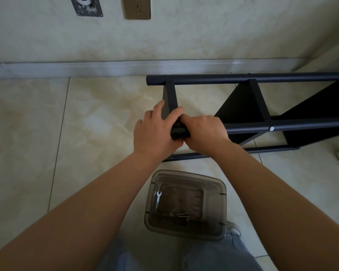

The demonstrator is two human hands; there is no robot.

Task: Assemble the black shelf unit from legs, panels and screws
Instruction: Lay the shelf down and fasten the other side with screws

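The black shelf unit (249, 106) lies on its side on the tiled floor, its round legs running left to right and its panels standing on edge between them. My left hand (157, 130) wraps around the left end of the near upper leg, fingers reaching over the end panel (169, 96). My right hand (204, 130) curls on the same leg end from the right, its fingertips hidden. A silver screw head (271, 129) shows farther right on that leg.
A clear plastic tub (186, 204) stands on the floor between my knees, holding a small silver wrench (158, 198), loose screws and washers. The wall and baseboard (86, 68) run just behind the shelf. Bare tiles spread to the left.
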